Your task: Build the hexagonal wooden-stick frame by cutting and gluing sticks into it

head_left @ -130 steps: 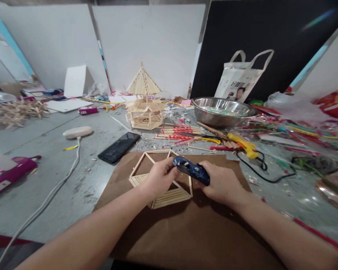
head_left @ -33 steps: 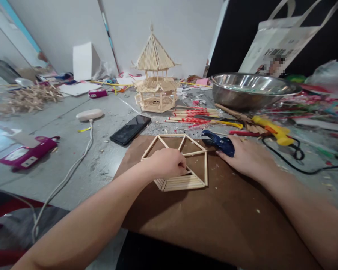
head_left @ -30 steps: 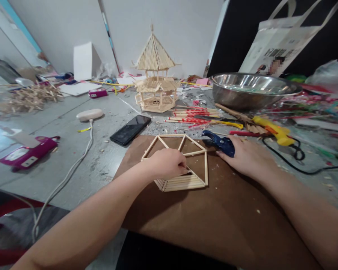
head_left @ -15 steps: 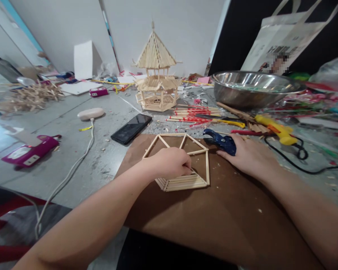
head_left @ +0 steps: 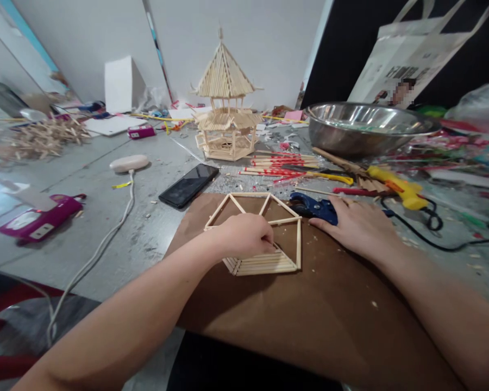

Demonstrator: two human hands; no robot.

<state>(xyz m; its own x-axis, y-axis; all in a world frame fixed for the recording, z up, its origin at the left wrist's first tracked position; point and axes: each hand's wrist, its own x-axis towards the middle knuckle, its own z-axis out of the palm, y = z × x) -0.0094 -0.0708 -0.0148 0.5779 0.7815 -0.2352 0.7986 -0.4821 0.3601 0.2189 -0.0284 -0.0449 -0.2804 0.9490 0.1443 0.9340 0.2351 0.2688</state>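
Note:
A six-sided frame of thin wooden sticks (head_left: 299, 244) lies on a brown board (head_left: 269, 315), its near section filled with sticks side by side. Over the frame's middle, my left hand (head_left: 248, 234) is closed, fingertips down at the inner edge of those sticks; whatever it pinches is hidden. To the right of the frame, my right hand (head_left: 356, 220) is wrapped round the handle of blue cutters (head_left: 320, 209). Their jaws point left, close to the frame's right corner.
Behind stands a stick pagoda model (head_left: 226, 103). A black phone (head_left: 188, 185) lies left of it, nearer me. At the right are a steel bowl (head_left: 350, 133) and a yellow glue gun (head_left: 403, 187) with its cord. Red-marked sticks (head_left: 281, 163) lie mid-table; a purple power strip (head_left: 41, 220) sits left.
My right hand and the cutters have shifted slightly left, closer to the frame. My left hand stays closed at nearly the same spot. The whole view has moved a little.

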